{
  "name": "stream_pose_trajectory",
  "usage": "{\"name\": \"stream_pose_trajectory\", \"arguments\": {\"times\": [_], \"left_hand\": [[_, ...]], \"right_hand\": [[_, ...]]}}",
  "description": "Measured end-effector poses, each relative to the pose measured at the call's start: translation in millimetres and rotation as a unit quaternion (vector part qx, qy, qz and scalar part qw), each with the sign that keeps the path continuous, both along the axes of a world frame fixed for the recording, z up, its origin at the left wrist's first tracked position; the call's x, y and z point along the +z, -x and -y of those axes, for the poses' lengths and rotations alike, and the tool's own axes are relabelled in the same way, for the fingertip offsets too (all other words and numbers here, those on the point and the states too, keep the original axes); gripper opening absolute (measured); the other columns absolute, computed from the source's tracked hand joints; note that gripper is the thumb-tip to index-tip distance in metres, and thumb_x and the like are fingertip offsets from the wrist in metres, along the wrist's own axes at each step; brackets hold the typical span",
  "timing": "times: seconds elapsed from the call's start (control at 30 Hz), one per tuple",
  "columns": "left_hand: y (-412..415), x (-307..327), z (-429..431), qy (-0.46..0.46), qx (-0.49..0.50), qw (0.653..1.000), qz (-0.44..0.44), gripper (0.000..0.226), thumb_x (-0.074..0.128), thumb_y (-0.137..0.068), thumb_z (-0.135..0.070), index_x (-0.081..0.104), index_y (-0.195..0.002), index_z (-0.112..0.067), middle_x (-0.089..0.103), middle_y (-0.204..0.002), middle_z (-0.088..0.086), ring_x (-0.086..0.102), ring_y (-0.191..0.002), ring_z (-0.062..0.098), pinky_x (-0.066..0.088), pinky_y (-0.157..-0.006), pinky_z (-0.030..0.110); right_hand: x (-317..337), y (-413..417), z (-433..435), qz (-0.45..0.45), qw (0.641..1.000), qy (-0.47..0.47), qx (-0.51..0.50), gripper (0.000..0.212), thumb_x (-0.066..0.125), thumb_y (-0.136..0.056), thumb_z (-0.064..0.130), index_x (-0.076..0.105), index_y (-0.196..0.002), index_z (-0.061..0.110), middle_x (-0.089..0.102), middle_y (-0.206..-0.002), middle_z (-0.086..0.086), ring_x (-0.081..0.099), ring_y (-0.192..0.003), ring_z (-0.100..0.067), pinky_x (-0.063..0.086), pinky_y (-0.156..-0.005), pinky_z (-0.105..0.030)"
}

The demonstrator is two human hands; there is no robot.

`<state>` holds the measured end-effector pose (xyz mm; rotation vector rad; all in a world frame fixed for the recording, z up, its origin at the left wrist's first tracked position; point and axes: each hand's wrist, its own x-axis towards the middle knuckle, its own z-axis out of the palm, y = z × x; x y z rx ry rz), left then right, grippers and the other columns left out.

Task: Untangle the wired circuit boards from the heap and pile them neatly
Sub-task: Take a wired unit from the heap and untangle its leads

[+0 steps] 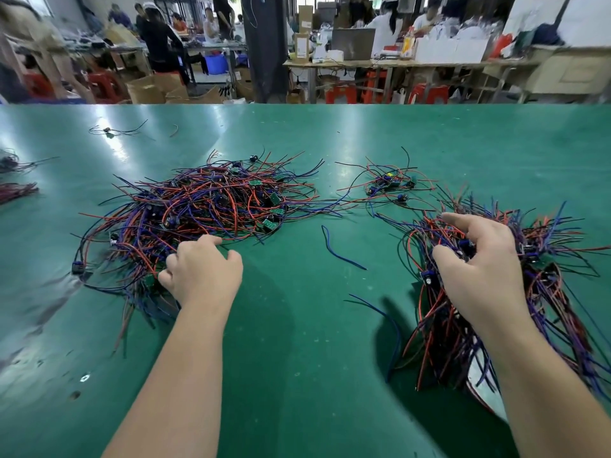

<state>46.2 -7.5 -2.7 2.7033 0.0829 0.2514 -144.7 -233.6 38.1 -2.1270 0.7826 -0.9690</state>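
Observation:
A big tangled heap [211, 203] of small green circuit boards with red, blue and black wires lies left of centre on the green table [297, 342]. My left hand [203, 271] sits at the heap's near edge, its fingers curled into wires there. On the right lies a stacked pile of boards [542, 259] whose wires trail toward me. My right hand [479, 269] rests on top of this pile with its fingers bent around some wires and a board. Part of the pile is hidden under that hand.
A small cluster of boards [388, 185] lies beyond the right pile. Loose blue wires [340, 251] lie mid-table. More wire bundles [16, 190] sit at the left edge, and a stray wired part [109, 129] at far left. Workbenches, stools and people fill the background.

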Motion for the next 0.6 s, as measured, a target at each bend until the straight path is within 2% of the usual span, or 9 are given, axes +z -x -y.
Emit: {"name": "stream_pose_trajectory", "arguments": {"times": [0.13, 0.23, 0.33, 0.43, 0.47, 0.53, 0.6], "left_hand": [[0.9, -3.4, -1.3, -0.004, -0.008, 0.999, -0.03, 0.028, 0.057, -0.084, -0.035, 0.058, -0.112, -0.036, 0.045, -0.126, 0.013, 0.035, -0.118, 0.035, 0.025, -0.098, 0.043], [0.8, -6.0, 2.1, -0.002, -0.028, 0.999, -0.019, 0.025, 0.057, -0.082, -0.034, 0.055, -0.107, -0.038, 0.049, -0.126, 0.012, 0.037, -0.117, 0.035, 0.024, -0.099, 0.044], [-1.7, -7.6, 2.1, -0.01, -0.031, 0.999, -0.011, 0.043, 0.055, -0.082, -0.034, 0.045, -0.122, -0.043, 0.053, -0.12, 0.012, 0.039, -0.114, 0.035, 0.024, -0.102, 0.048], [-2.7, -9.6, 3.2, 0.015, -0.031, 0.999, 0.003, 0.066, 0.056, -0.082, -0.031, 0.022, -0.136, -0.049, 0.054, -0.113, 0.012, 0.04, -0.114, 0.036, 0.015, -0.106, 0.053], [-3.3, -10.3, 4.2, 0.019, -0.03, 0.999, 0.007, 0.069, 0.055, -0.082, -0.031, 0.018, -0.138, -0.05, 0.054, -0.113, 0.011, 0.039, -0.116, 0.036, 0.011, -0.107, 0.054], [-5.6, -12.1, 4.9, -0.002, -0.024, 1.0, -0.002, 0.067, 0.053, -0.085, -0.033, 0.02, -0.142, -0.047, 0.054, -0.119, 0.01, 0.035, -0.121, 0.035, 0.007, -0.109, 0.056], [-8.1, -14.5, 5.1, -0.038, -0.016, 0.999, -0.019, 0.055, 0.048, -0.089, -0.033, 0.033, -0.141, -0.04, 0.052, -0.129, 0.006, 0.031, -0.125, 0.034, 0.005, -0.111, 0.057]], "right_hand": [[0.5, -0.3, -0.3, 0.005, 1.0, 0.006, 0.001, 0.04, 0.059, -0.081, 0.004, 0.063, -0.118, 0.018, 0.048, -0.116, 0.001, 0.042, -0.113, -0.006, 0.032, -0.104, -0.026], [-0.4, -0.7, -1.8, 0.004, 1.0, 0.002, 0.01, 0.037, 0.059, -0.081, 0.004, 0.065, -0.113, 0.02, 0.049, -0.116, 0.0, 0.043, -0.11, -0.006, 0.036, -0.104, -0.031], [-1.7, -1.4, -3.4, 0.004, 1.0, 0.012, 0.019, 0.035, 0.059, -0.081, 0.003, 0.065, -0.109, 0.023, 0.047, -0.113, 0.002, 0.043, -0.107, -0.004, 0.037, -0.1, -0.028], [-3.4, -1.8, -3.3, 0.003, 0.999, 0.016, 0.028, 0.034, 0.059, -0.081, 0.003, 0.065, -0.107, 0.024, 0.046, -0.112, 0.003, 0.04, -0.1, 0.0, 0.03, -0.088, -0.005], [-3.8, -1.9, -3.6, 0.003, 0.999, 0.014, 0.029, 0.033, 0.058, -0.082, 0.004, 0.065, -0.107, 0.025, 0.045, -0.112, 0.004, 0.04, -0.1, 0.001, 0.027, -0.087, -0.004], [-4.7, -2.6, -4.0, 0.003, 0.999, 0.012, 0.03, 0.032, 0.058, -0.082, 0.004, 0.066, -0.107, 0.023, 0.045, -0.111, 0.004, 0.041, -0.102, -0.002, 0.027, -0.092, -0.011], [-5.8, -3.1, -3.6, 0.002, 0.999, 0.013, 0.03, 0.032, 0.059, -0.082, 0.003, 0.066, -0.107, 0.021, 0.046, -0.112, 0.003, 0.042, -0.105, -0.004, 0.027, -0.094, -0.013]]}}
